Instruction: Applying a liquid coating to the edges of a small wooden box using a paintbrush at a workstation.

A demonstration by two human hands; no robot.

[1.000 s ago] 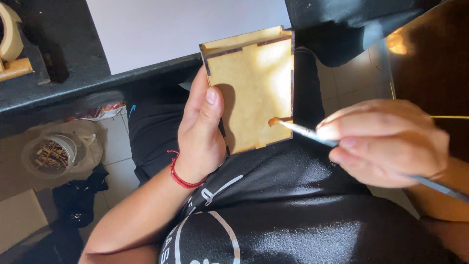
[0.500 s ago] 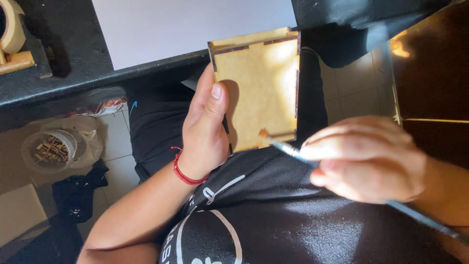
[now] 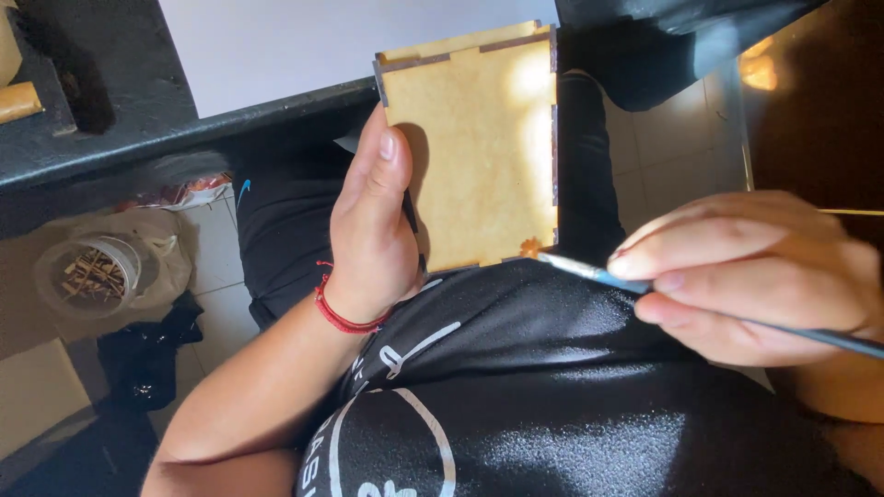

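I see a flat wooden box (image 3: 474,147) held over the lap, its broad pale face turned up toward me, long axis running near to far, far end against the dark worktop (image 3: 110,138) edge. Finger-jointed corners, smooth matte plywood, sunlit patch on the right. Left hand (image 3: 373,225) is wrapped round the box's left edge, thumb lying flat along the face, the other fingers hidden behind. Red cord bracelet (image 3: 343,317) on that wrist. Right hand (image 3: 746,276) has fingertips pressed together on a thin blue-handled brush (image 3: 589,270), lying left to right, bristle tip touching the box's near right corner. Clear tub of sticks (image 3: 90,274) on the tiled floor, left.
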